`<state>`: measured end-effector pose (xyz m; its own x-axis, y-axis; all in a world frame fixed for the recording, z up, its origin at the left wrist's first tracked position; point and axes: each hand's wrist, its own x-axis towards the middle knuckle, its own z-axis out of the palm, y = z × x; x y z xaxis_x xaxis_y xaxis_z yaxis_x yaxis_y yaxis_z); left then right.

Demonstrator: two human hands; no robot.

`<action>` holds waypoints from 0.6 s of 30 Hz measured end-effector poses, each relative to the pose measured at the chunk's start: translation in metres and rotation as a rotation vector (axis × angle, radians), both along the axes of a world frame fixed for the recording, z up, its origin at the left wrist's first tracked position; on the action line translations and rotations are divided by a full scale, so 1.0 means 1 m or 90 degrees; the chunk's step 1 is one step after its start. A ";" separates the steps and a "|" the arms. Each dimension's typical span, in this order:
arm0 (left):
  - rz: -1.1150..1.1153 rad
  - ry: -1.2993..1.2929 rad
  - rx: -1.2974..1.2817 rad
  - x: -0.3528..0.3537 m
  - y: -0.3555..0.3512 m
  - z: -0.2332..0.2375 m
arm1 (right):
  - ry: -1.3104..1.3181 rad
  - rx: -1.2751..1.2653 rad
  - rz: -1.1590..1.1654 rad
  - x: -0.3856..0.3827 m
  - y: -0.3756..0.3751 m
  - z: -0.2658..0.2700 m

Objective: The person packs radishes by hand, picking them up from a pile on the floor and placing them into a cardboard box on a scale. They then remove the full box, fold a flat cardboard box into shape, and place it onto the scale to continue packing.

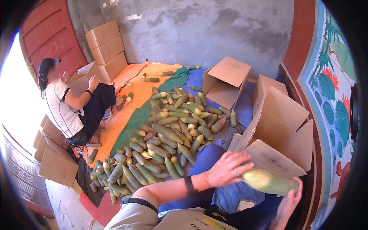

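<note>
A large green radish [270, 181], pale at its left end, is held level above my lap. My right hand [288, 201] wraps its fingers around the greener right end. My left hand [230, 168] is closed at the pale end, its fingers slightly blurred and bent against the radish. Below the radish, a small white rectangular item [246, 204] lies on the blue cloth over my lap. A big heap of green radishes [168, 133] spreads over the ground sheets in front of me and to my left.
An open cardboard box [281, 113] stands to my right, flaps up. Another box [228, 73] lies on its side near the wall. At the left, another person [63, 96] sits by stacked cartons [105, 50]. More open boxes [57, 166] stand behind that person.
</note>
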<state>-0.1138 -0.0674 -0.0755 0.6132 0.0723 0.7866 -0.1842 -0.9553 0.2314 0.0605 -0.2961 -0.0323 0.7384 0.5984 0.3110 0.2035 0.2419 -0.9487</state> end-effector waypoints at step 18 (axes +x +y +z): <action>-0.008 0.193 -0.185 0.056 0.022 -0.031 | -0.436 -0.481 -0.190 0.131 0.045 0.011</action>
